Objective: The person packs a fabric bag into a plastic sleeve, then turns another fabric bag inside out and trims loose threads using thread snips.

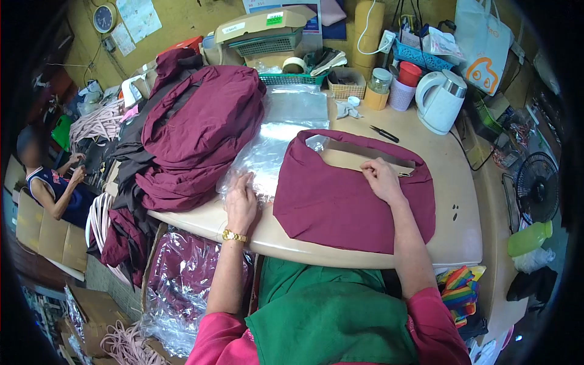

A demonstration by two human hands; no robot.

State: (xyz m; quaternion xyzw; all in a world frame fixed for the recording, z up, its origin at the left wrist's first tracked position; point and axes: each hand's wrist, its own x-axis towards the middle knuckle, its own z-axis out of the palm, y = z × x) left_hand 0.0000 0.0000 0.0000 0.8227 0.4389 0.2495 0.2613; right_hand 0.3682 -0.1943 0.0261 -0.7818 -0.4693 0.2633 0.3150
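A maroon fabric bag [353,210] lies flat on the beige table [456,243], its strap looped toward the back. My right hand [383,179] is at the bag's upper opening, fingers bent together on its edge; what they pinch is too small to make out. Left of the bag, my left hand [241,201] rests on clear plastic sleeves [281,143], its fingers partly curled at their near left edge. A large heap of maroon bags [204,121] with dark parts lies behind and left of my left hand.
At the back stand a white kettle [439,100], a lilac cup [402,94], a jar [377,88] and baskets. Black snips [384,134] lie behind the bag. Wrapped maroon goods [182,274] fill a box below the table. Another person [58,188] sits at the far left.
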